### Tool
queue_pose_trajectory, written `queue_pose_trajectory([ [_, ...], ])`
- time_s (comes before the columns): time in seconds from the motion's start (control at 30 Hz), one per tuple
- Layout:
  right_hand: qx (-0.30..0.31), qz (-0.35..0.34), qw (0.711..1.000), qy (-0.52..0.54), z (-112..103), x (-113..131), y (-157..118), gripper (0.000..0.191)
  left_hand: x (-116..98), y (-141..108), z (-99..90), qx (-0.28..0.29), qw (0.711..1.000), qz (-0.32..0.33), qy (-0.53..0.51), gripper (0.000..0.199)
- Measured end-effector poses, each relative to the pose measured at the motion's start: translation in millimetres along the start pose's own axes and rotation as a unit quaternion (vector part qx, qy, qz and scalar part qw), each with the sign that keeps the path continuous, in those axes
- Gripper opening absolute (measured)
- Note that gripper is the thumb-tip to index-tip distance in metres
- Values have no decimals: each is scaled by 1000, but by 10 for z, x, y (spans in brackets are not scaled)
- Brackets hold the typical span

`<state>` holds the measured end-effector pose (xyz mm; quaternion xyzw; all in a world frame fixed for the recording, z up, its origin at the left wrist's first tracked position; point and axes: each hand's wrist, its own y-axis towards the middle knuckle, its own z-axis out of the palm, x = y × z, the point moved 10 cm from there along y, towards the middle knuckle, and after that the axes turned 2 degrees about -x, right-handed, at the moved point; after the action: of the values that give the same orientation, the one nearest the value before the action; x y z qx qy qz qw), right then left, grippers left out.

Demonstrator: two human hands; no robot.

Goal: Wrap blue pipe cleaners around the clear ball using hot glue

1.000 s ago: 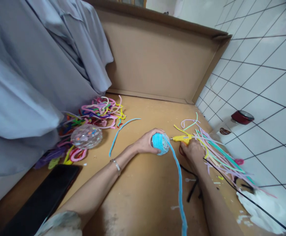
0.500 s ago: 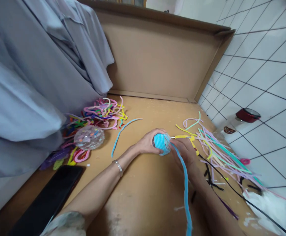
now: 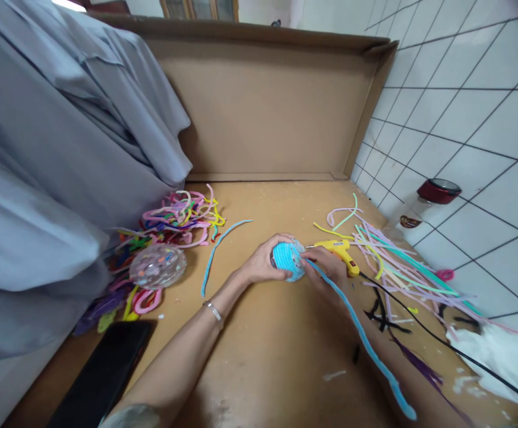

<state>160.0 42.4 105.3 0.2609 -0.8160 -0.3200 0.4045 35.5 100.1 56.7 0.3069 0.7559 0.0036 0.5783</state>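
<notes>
My left hand (image 3: 263,260) is wrapped round a small rounded object (image 3: 287,260) that is partly clear and partly covered in coils of bright blue pipe cleaner. The fingers of my right hand (image 3: 328,270) pinch the blue pipe cleaner (image 3: 352,318) close to the object's right side. Its loose end trails over my right forearm toward the bottom of the view. Just beyond my right hand, a yellow glue gun (image 3: 337,248) lies on the table with its nozzle pointing left. Another blue pipe cleaner (image 3: 217,255) lies curved to the left of my left hand.
A clear ball with coloured specks (image 3: 158,266) sits by a tangled heap of pipe cleaners (image 3: 183,217). A black phone (image 3: 103,374) lies front left. Right are loose pipe cleaners (image 3: 401,261), a red-lidded jar (image 3: 437,191), white tissue (image 3: 490,359) and the glue gun's cord (image 3: 419,324).
The pipe cleaner's loose end has swung to the right, now lying along my right forearm. My right fingers have come into clearer view at the object. The whole view has shifted slightly.
</notes>
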Motion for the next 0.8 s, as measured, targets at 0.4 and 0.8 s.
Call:
queue_pose_trajectory([
  [0.4,5,-1,999,34,39,63,-5,10,-27,-4,31,6,1000,24,11,67],
  [0.8,47,-46,997,45,64,78,-26,12,-67,-1,20,5,1000,22,16,65],
])
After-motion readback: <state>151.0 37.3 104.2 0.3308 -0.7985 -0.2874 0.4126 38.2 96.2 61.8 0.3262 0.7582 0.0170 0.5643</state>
